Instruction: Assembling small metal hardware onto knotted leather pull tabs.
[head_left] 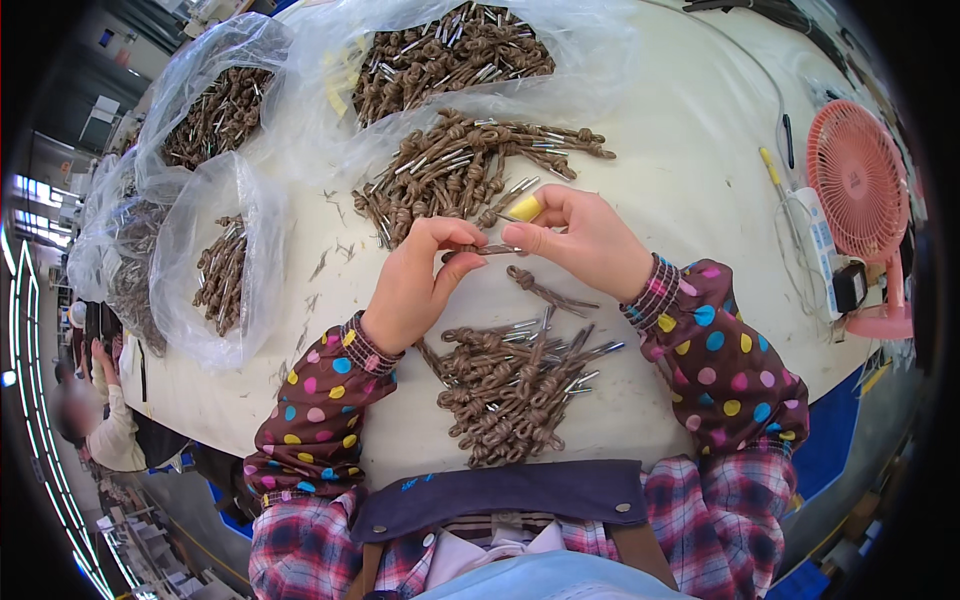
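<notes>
Above the table, both my hands hold one short brown knotted cord (492, 250). My left hand (415, 285) pinches its knotted end between thumb and fingers. The thumb and fingers of my right hand (585, 243) are closed at its other end. Something yellow (525, 208) shows at my right fingertips; I cannot tell whether it is a wrap or part of a tool. Just below lies a single knotted cord (545, 290). Nearer me is a pile of similar cords (510, 390) with metal tips. Beyond my hands spreads another loose pile (450, 175).
Clear plastic bags of brown cords stand at the back (455, 60) and left (222, 270). On the right are a pink fan (858, 185), a white power strip (820, 240), a yellow-tipped tool (769, 166) and cables. A person (110, 430) sits at far left.
</notes>
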